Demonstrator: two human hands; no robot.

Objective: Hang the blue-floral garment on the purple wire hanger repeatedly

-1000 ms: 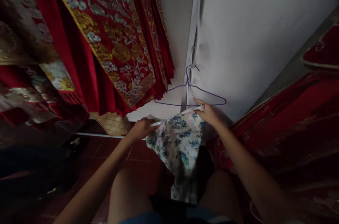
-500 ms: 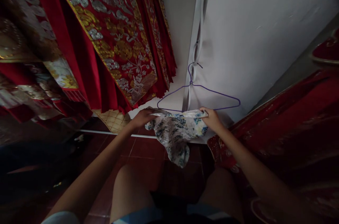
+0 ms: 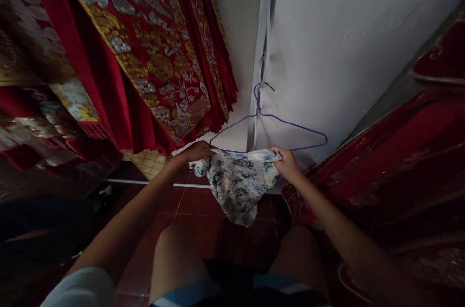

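A white cloth garment point(image 3: 236, 183) with a blue and yellow floral print hangs down in front of me, its kind not clear. My left hand point(image 3: 198, 152) grips the upper left corner of it. At the upper right edge, my right hand point(image 3: 285, 162) pinches the fabric between thumb and fingers. Just behind the stretched top edge is a purple wire hanger point(image 3: 290, 125), its hook caught on a white cord point(image 3: 268, 40) by the wall. The hanger's bottom bar runs close along the garment's edge; whether cloth lies over it I cannot tell.
Red costumes embroidered in gold and silver point(image 3: 156, 55) hang on the left. More red fabric point(image 3: 392, 166) fills the right side. A white wall point(image 3: 327, 45) stands ahead, and a red tiled floor point(image 3: 192, 215) lies below, with my knees at the bottom.
My left hand has moved slightly left and up, farther from the right hand. The garment's lower part hangs more spread out. The view has shifted a little.
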